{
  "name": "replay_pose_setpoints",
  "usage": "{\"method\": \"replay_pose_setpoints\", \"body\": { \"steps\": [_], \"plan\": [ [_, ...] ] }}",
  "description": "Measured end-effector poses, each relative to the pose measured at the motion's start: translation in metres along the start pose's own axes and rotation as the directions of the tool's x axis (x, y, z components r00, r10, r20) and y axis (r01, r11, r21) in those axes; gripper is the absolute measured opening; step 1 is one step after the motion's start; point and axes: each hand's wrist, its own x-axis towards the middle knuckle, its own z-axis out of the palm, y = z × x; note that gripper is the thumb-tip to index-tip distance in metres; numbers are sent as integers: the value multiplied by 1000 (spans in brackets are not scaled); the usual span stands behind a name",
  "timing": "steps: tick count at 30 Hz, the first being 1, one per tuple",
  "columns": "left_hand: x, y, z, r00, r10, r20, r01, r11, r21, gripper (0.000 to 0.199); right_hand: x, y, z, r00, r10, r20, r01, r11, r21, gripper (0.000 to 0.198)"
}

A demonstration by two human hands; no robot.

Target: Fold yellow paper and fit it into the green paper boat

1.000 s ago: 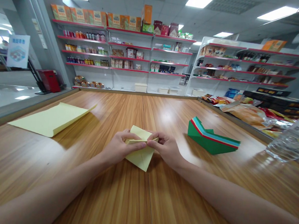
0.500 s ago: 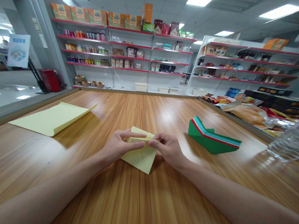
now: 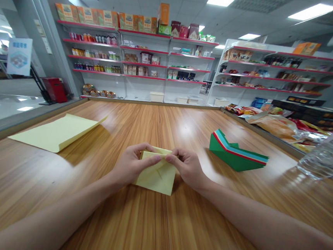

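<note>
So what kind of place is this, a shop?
Probably a small shop or a mock-up of one: red-edged shelves stocked with boxes and bottles line the back wall, and snack packets lie beside the wooden table where both hands fold yellow paper.

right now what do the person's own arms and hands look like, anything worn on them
Both arms are bare as far as the head view shows: no sleeves, gloves, watch or bracelet. The left hand and right hand show no rings or markings that I can make out. The fingernails look short and unpainted.

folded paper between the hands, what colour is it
Pale yellow folded paper, plain with no print, seen clearly in the head view.
</note>
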Motion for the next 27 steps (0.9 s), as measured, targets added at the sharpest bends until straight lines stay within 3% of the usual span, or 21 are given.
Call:
{"method": "replay_pose_setpoints", "body": {
  "steps": [9, 13, 17, 27],
  "plan": [
    [-1, 1, 3, 998, 59, -17, -59, 998, 12, 30, -1, 3, 0, 999, 49, 7, -49, 991, 126, 24],
    [-1, -1, 3, 996, 84, -22, -83, 996, 29, 29, 1, 1, 0, 999, 52, -5, -50, 976, 211, 37],
    [0, -3, 3, 999, 53, -1, -53, 999, -4, 27, 2, 4, 0, 998, 50, -39, -41, 978, 204, 21],
    [1, -5, 1, 996, -5, -84, 2, 999, -39, 31, 3, 7, -1, 999, 37, 1, -37, 980, 194, 23]
  ]
}}
